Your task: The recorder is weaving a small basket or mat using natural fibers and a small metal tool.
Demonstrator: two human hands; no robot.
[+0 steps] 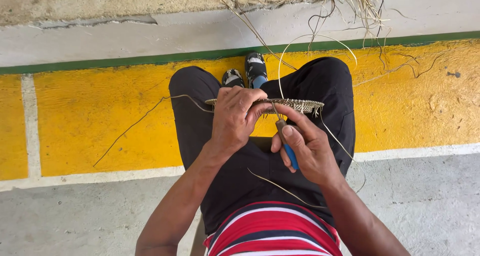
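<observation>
A flat woven straw disc (300, 105) is held edge-on over my knees. My left hand (234, 117) grips its near left rim, fingers curled over the edge. My right hand (305, 146) holds a small tool with a blue handle (290, 156), its thin metal tip pointing up into the weave by the rim. A long pale straw strand (310, 41) loops up from the disc and back down past my right knee. Another loose strand (145, 117) trails off to the left over the yellow floor.
I sit with legs in black trousers (200, 116), sandalled feet (250, 71) on a yellow-painted floor (90, 116) with white and green lines. A bundle of dry straw (355, 1) lies at the top right by a grey concrete kerb.
</observation>
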